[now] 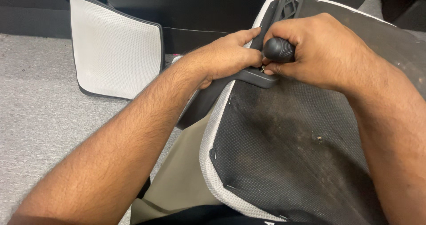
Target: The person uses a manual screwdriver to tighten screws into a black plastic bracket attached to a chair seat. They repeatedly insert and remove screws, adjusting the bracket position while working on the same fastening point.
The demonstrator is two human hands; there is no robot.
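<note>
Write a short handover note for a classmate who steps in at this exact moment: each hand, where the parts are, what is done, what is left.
Right hand: closed on the black tool handle, tip hidden at the armrest bracket.
Left hand: steadying that bracket.
Upturned seat: on the lap, black underside up.
Mesh backrest: apart, on the grey carpet.
Done: bracket set against the seat edge.
Left: fastener hidden, tightness cannot be told; backrest not yet attached.

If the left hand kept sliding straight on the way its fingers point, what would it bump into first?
The left hand points rightward along the black plastic armrest bracket. It would probably first meet the right hand, which grips a black tool handle close by. Depth is unclear; they may already touch.
</note>
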